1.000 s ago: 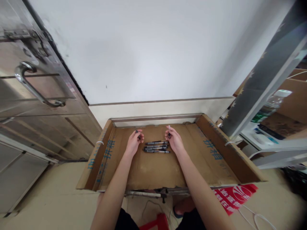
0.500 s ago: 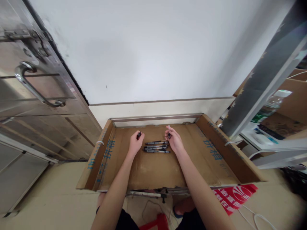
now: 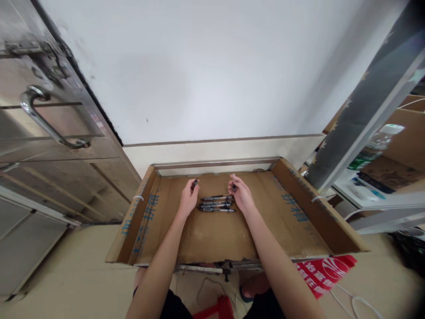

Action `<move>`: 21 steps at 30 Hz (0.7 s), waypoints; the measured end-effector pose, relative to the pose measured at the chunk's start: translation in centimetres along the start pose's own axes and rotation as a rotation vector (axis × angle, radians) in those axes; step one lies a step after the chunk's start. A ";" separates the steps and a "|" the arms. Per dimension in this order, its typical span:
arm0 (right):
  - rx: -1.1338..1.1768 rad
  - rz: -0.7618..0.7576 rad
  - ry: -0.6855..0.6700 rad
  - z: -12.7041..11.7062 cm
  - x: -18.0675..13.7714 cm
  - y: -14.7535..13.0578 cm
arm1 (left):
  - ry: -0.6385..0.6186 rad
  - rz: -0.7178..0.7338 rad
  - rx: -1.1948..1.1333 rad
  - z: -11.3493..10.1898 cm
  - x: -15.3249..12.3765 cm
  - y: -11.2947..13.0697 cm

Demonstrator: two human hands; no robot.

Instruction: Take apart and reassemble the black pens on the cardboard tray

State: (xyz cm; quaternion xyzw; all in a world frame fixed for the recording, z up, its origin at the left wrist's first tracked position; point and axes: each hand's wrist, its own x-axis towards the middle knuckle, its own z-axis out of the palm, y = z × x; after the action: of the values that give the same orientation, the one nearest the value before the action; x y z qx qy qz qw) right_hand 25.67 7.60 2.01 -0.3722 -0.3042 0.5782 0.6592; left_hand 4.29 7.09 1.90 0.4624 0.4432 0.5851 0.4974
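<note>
Several black and clear pens (image 3: 216,204) lie side by side, roughly parallel, on the cardboard tray (image 3: 215,241). Just left of them, above the tray, my left hand (image 3: 189,197) is closed on a small dark pen part (image 3: 194,184) pinched between thumb and fingers; most of it is hidden. Beyond the right ends of the pens, my right hand (image 3: 241,192) has curled fingers around another dark pen part (image 3: 234,188). A pale, clear tip shows near its fingertips, though I cannot tell whether it belongs to the same piece.
Raised cardboard sides (image 3: 318,204) bound the tray left and right, with a white wall (image 3: 215,79) behind. A metal door with a handle (image 3: 49,119) stands at left. On the right a shelf (image 3: 375,199) holds a plastic bottle (image 3: 378,146). Cables and a red sign (image 3: 327,274) lie below.
My left hand has shifted slightly up and turned a little, with the dark pen part still in its fingers. The right hand and the pens on the tray have stayed put.
</note>
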 end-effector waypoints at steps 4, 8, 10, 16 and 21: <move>0.026 0.007 0.001 0.2 -0.2 -0.2 | -0.017 0.092 0.068 0.0 0.1 -0.1; 0.036 0.009 -0.001 0.1 -0.1 -0.2 | -0.010 0.089 0.057 0.0 0.1 -0.2; 0.036 0.009 -0.002 0.1 -0.1 -0.1 | -0.015 0.086 0.060 0.0 0.1 -0.1; 0.033 0.014 0.005 0.2 -0.2 -0.3 | -0.066 0.095 0.123 0.1 -0.2 0.4; 0.037 0.019 0.006 0.3 -0.2 -0.4 | -0.134 0.197 0.148 0.0 -0.3 0.9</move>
State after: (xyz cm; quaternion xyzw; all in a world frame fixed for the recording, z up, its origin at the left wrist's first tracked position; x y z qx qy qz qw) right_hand 25.60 7.38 2.53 -0.3646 -0.2881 0.5889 0.6612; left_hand 4.16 6.73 2.75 0.5770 0.4036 0.5646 0.4306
